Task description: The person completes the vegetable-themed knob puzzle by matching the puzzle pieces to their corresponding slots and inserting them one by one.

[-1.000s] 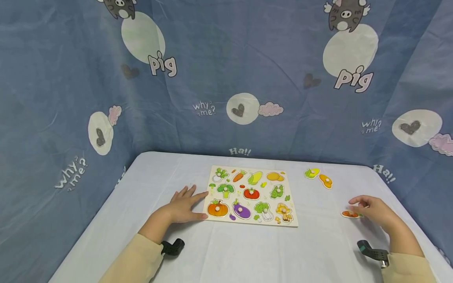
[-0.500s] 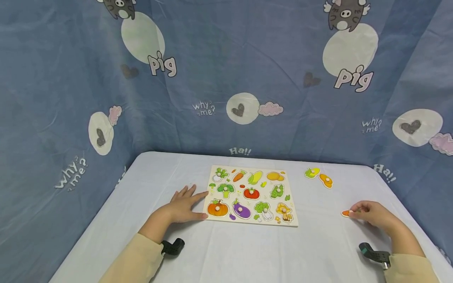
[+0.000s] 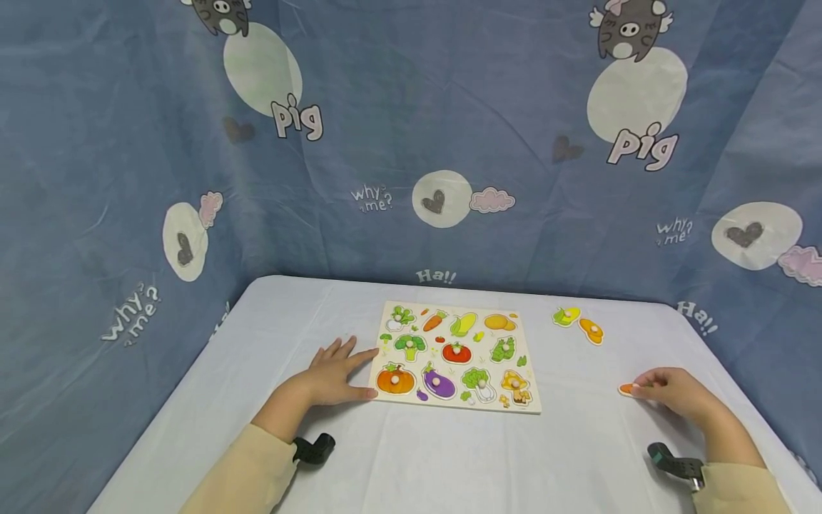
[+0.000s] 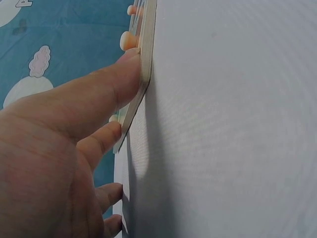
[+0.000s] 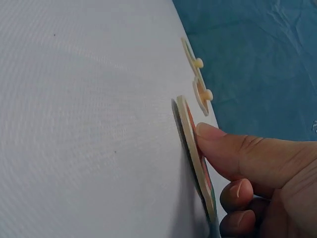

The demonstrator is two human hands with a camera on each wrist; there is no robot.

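Observation:
A wooden vegetable puzzle board [image 3: 532, 401] lies on the white table; most of its pictures carry knobbed pieces, while carrot, corn and potato show no knob. My left hand [image 3: 329, 378] has its fingers spread, thumb and index finger touching the board's left edge; in the left wrist view the thumb [image 4: 106, 87] presses on the edge. To the right of the board, my right hand [image 3: 674, 392] pinches the carrot puzzle piece [image 3: 626, 390]. The right wrist view has the thumb over the carrot piece [image 5: 193, 144], hiding its knob. Whether the piece fully touches the table I cannot tell.
A corn puzzle piece [image 3: 566, 315] and a potato puzzle piece [image 3: 591, 330] lie close together at the back right of the table, knobs up. Behind the table hangs a blue printed curtain [image 3: 359, 143]. Each wrist wears a black camera mount [image 3: 314, 450].
My right hand has lowered onto the carrot piece and closed its fingers on it; the piece has hardly moved. My left hand and the board have stayed still.

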